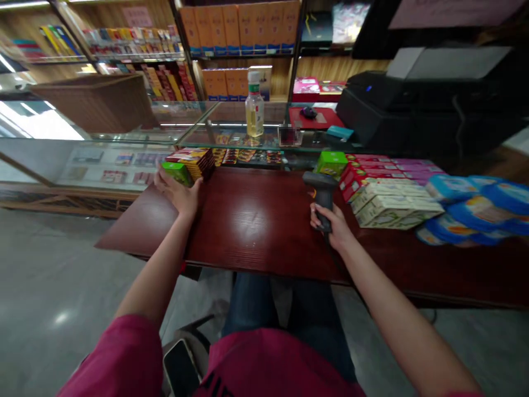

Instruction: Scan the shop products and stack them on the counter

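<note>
At the left end of the dark red wooden table (243, 220), my left hand (179, 190) has its fingers around a small green box (177, 172). That box is right beside a stack of flat red-and-yellow packs (198, 162). My right hand (330, 220) grips a black handheld barcode scanner (324, 190) by its handle, its head raised above the table and its cable hanging down. Just behind the scanner sits another green box (332, 163), next to red boxes (355, 171) and pale green-and-white boxes (392, 204).
Blue-lidded tubs (475, 209) are piled at the right. Behind the table, a glass display counter (198, 127) carries a bottle (254, 107), a computer mouse (308, 112) and a brown basket (95, 102). A phone (182, 366) lies low beside my legs.
</note>
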Demonstrator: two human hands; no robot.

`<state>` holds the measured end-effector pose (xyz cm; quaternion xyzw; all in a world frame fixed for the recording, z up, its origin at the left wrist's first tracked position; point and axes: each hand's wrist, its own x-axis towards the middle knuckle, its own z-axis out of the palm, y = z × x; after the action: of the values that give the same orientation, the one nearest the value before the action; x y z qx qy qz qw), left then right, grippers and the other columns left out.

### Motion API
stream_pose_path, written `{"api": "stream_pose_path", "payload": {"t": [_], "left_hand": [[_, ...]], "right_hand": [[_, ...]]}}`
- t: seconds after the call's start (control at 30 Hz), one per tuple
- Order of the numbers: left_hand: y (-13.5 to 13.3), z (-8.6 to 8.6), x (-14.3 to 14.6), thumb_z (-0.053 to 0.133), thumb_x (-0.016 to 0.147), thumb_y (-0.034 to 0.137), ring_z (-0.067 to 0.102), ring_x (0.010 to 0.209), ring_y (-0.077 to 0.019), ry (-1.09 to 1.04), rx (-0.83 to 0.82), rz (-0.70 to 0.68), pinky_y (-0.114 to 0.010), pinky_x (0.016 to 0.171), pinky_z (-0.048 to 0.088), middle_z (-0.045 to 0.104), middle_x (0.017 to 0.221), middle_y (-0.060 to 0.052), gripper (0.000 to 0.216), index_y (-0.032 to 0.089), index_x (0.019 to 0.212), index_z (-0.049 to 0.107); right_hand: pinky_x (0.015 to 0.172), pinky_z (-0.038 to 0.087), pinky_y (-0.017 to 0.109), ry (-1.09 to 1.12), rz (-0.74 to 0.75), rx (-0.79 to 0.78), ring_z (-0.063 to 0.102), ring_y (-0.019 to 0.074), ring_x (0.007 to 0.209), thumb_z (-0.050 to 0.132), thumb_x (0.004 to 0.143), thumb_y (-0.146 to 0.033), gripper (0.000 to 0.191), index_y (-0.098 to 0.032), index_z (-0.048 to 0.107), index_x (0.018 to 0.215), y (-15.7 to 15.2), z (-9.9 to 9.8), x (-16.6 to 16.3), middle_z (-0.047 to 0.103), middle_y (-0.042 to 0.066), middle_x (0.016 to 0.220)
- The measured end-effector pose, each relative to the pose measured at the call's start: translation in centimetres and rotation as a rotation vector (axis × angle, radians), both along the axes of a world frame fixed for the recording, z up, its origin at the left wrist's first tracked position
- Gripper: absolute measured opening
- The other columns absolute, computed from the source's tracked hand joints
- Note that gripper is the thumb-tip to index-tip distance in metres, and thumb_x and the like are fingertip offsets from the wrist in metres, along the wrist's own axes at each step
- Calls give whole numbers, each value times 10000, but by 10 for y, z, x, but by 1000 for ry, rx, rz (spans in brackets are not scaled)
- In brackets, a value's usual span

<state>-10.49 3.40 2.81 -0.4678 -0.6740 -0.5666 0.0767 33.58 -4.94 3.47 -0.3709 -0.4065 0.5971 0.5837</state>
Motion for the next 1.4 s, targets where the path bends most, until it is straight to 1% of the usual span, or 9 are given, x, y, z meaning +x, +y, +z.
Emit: {"api": "stream_pose_path", "payload": {"t": [0.13, 0.27, 0.47, 0.63, 0.77, 0.87, 1.07, 1.23, 1.4], "left_hand": [[7, 1, 88, 883, 874, 286, 506, 1505, -349, 253, 98, -512, -528, 1331, 360, 547, 1588, -164, 922, 241, 1662, 406], [41, -9, 202, 791, 925, 198, 690, 1236, -256, 200, -12, -926, -454, 1156, 546, 717, 1335, -111, 670, 244, 1547, 544], [104, -29, 345, 868, 802, 130, 726, 1160, -280, -232, -218, -1003, -448, 1047, 608, 720, 1285, -169, 588, 147, 1342, 634], [124, -30, 389, 891, 756, 116, 724, 1128, -288, -247, -281, -914, -428, 1044, 582, 736, 1220, -162, 433, 139, 1133, 679], [121, -28, 384, 895, 761, 140, 723, 1046, -265, -247, -327, -904, -407, 1027, 566, 765, 1039, -78, 288, 181, 955, 687], [111, -27, 362, 877, 814, 194, 741, 1028, -243, -449, -316, -1004, -370, 1004, 573, 794, 1028, -66, 232, 179, 978, 713], [84, -20, 260, 844, 914, 451, 771, 966, -199, -920, -367, -1176, -333, 916, 632, 831, 1092, -72, 334, 170, 1085, 785], [66, -16, 165, 894, 883, 494, 766, 869, -166, -968, -361, -1045, -297, 883, 639, 829, 955, -64, 364, 159, 980, 789], [59, -20, 132, 869, 906, 508, 757, 820, -169, -998, -235, -940, -316, 862, 652, 815, 891, -45, 363, 161, 942, 768]], "right_hand": [[458, 451, 247, -6, 32, -13, 477, 65, 481, 927, 733, -400, 359, -190, 695, 908, -11, -1, 34, 677, -9, 810], [426, 422, 248, 31, 11, -14, 453, 67, 453, 907, 762, -418, 398, -197, 725, 1038, -23, -3, 60, 692, -13, 822], [446, 450, 244, 84, -78, 14, 472, 67, 458, 899, 762, -392, 350, -217, 628, 899, -26, -7, 63, 644, -34, 772], [441, 462, 245, 113, -113, 25, 469, 69, 454, 897, 750, -388, 384, -230, 627, 973, -22, -8, 61, 639, -49, 768], [449, 468, 245, 142, -129, 24, 465, 69, 459, 896, 746, -376, 399, -234, 635, 1012, -20, -6, 63, 636, -59, 765], [457, 469, 240, 155, -121, 13, 476, 69, 470, 909, 746, -371, 401, -240, 633, 1005, -22, -6, 66, 641, -60, 778], [433, 436, 245, 146, 25, 2, 435, 64, 445, 893, 829, -564, 464, -231, 656, 1048, -20, -5, 57, 623, -49, 783], [440, 427, 231, 215, 174, -26, 424, 58, 450, 915, 808, -589, 499, -226, 639, 1011, 3, -7, 2, 585, -65, 749], [444, 446, 221, 144, 276, -57, 439, 51, 458, 955, 777, -553, 517, -222, 603, 961, 19, -10, -45, 587, -76, 732]]}}
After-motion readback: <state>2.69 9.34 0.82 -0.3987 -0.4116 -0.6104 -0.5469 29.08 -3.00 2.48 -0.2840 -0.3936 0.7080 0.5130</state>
